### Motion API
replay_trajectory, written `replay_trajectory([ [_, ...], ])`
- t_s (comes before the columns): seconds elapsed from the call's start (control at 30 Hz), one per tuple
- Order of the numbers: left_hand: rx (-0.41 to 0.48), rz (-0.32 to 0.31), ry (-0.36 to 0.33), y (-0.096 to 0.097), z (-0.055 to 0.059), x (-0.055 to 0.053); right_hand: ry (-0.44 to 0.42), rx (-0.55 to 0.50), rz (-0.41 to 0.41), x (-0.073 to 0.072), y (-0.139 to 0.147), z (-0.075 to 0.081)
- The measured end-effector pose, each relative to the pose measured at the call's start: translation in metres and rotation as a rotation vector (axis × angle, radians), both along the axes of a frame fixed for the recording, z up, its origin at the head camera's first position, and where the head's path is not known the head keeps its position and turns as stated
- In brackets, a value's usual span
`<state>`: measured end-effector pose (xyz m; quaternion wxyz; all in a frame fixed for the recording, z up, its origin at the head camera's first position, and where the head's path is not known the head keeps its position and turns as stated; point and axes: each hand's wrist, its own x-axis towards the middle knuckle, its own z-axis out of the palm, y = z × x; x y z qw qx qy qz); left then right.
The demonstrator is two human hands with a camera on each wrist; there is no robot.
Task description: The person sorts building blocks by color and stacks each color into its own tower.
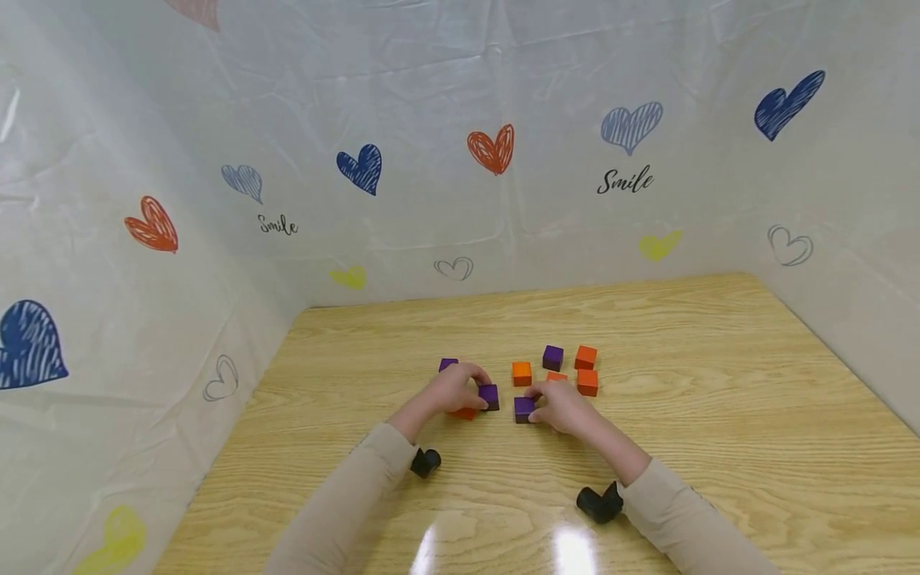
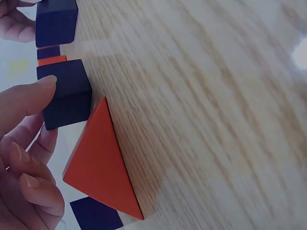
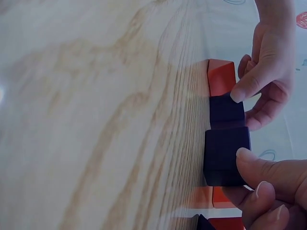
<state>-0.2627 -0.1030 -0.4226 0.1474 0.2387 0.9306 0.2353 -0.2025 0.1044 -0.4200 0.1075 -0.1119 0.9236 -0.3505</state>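
The left hand (image 1: 451, 390) holds a smooth, dark purple cube (image 1: 489, 398) between thumb and fingers, its grip only as wide as the block. The right hand (image 1: 564, 406) pinches a second dark purple cube (image 1: 524, 410) in much the same way, thumb on the side nearer the person, a finger on the far side. What counts is the line between them: the left hand's block lies off its fingertips to the right, the right hand's block off its fingertips to the left — so the two face each other across a narrow gap, the right one slightly nearer the person. Neither cube has a long axis. Whether either is lifted off the wood-grain tabletop (image 1: 719, 415) I cannot tell.

An orange-red triangular block (image 2: 104, 166) lies partly under the left hand, on the side of its cube away from the right hand; beyond the left knuckles shows a partly hidden purple block (image 1: 447, 364). A bright orange cube (image 1: 521, 375) lies just beyond the right hand's block. Past the right knuckles — and nearer that hand than the left — are a partly hidden orange-red block (image 1: 557, 375), a farther purple cube (image 1: 553, 358) and two orange-red cubes (image 1: 587, 383).
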Motion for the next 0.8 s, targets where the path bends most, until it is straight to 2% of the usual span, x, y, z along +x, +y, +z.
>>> replay_trajectory([
  [0.1,0.005,-0.008,-0.016,0.002,-0.001,0.002,0.005,0.005,0.004,-0.001,0.000,0.000],
  [0.13,-0.004,0.007,-0.036,0.005,0.006,0.008,0.004,0.004,0.006,-0.001,0.000,0.000],
  [0.17,-0.004,0.003,-0.036,0.006,0.006,0.009,0.007,0.008,0.008,-0.001,0.000,0.000],
  [0.43,0.030,-0.041,-0.022,0.010,0.007,0.017,0.058,0.044,0.039,-0.002,0.002,-0.001],
  [0.8,0.021,-0.070,0.014,0.018,0.002,0.022,0.041,0.028,0.026,-0.002,0.002,-0.001],
])
